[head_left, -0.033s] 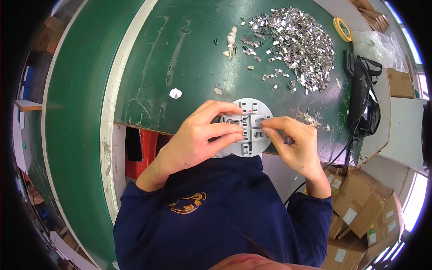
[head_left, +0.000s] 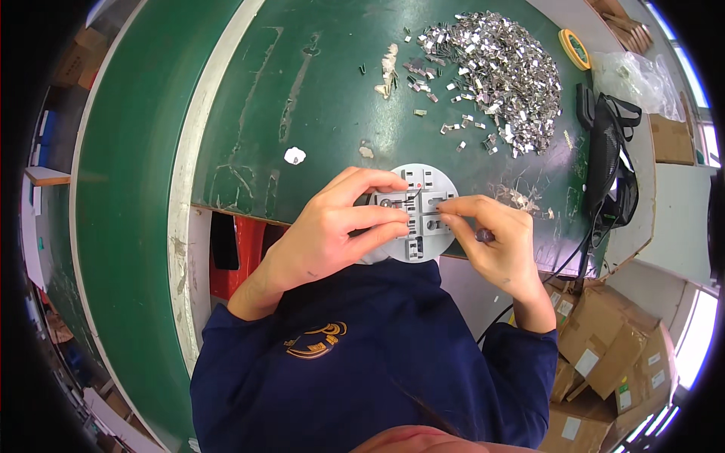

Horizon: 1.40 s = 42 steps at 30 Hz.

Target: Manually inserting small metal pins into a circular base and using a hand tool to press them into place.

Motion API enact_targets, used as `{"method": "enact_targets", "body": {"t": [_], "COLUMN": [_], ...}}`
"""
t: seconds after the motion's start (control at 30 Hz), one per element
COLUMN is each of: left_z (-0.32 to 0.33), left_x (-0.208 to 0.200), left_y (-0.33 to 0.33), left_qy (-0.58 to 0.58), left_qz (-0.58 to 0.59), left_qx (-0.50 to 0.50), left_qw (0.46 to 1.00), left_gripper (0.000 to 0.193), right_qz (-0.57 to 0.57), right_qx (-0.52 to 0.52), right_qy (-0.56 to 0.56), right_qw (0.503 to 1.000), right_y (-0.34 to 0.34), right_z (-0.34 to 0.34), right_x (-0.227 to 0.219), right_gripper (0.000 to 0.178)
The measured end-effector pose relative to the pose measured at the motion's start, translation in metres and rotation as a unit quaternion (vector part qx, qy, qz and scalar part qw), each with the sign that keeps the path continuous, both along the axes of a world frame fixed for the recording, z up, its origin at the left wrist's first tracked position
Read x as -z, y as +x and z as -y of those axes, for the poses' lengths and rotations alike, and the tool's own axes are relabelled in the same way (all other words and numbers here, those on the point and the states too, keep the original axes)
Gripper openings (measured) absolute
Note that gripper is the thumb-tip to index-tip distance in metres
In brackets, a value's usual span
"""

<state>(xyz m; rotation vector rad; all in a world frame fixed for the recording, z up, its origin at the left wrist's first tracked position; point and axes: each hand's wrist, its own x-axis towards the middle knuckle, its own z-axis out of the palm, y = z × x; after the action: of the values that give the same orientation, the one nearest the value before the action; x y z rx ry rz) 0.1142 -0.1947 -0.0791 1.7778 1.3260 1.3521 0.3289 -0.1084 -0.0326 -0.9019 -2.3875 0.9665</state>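
Note:
A round grey disc (head_left: 432,175) with raised blocks, slots and dark metal fittings sits at the table's near edge, in front of my body. Around its left side my left hand (head_left: 332,226) is closed, the fingertips pressing on the raised blocks. My right hand (head_left: 495,238) pinches at the disc's right side with thumb and forefinger together; what lies between the tips is too small to make out. A dark rounded thing (head_left: 484,235) shows in the curl of that hand. My fingers cover parts of the disc on both sides.
Small bent metal clips (head_left: 510,83) form a large heap at the far right of the green table (head_left: 325,98), with several loose ones nearby. Beyond are a yellow tape roll (head_left: 574,50) and a black bag (head_left: 610,162). Cardboard boxes (head_left: 604,340) stand at lower right.

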Motion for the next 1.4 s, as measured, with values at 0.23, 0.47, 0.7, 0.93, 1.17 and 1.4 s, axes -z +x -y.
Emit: {"method": "enact_targets", "body": {"t": [0.23,0.47,0.7,0.93,1.17,1.4], "left_z": [-0.004,-0.01,-0.009,-0.008,-0.005,-0.001], "left_x": [-0.002,0.005,0.005,0.003,0.003,0.002], "left_y": [0.012,0.017,0.016,0.016,0.013,0.011], "left_qy": [-0.053,-0.044,-0.035,-0.029,-0.025,-0.013], "left_qz": [0.041,0.052,0.037,0.027,0.045,0.014], "left_qx": [-0.043,-0.064,-0.056,-0.056,-0.074,-0.084], "left_qw": [0.997,0.996,0.997,0.998,0.996,0.996], "left_gripper": [0.019,0.021,0.019,0.018,0.018,0.018], "right_qz": [0.002,0.003,0.037,0.059,0.024,-0.014], "right_qx": [-0.011,0.012,-0.021,-0.041,-0.072,-0.121], "right_qy": [-0.044,-0.155,-0.211,-0.169,-0.065,0.104], "right_qw": [0.999,0.988,0.977,0.983,0.995,0.987], "right_y": [-0.01,-0.021,-0.026,-0.029,-0.03,-0.026], "right_z": [-0.015,-0.031,-0.039,-0.039,-0.026,-0.019], "right_x": [-0.014,-0.019,-0.021,-0.02,-0.015,0.008], "right_gripper": [0.01,0.006,0.007,0.006,0.006,0.018]}}
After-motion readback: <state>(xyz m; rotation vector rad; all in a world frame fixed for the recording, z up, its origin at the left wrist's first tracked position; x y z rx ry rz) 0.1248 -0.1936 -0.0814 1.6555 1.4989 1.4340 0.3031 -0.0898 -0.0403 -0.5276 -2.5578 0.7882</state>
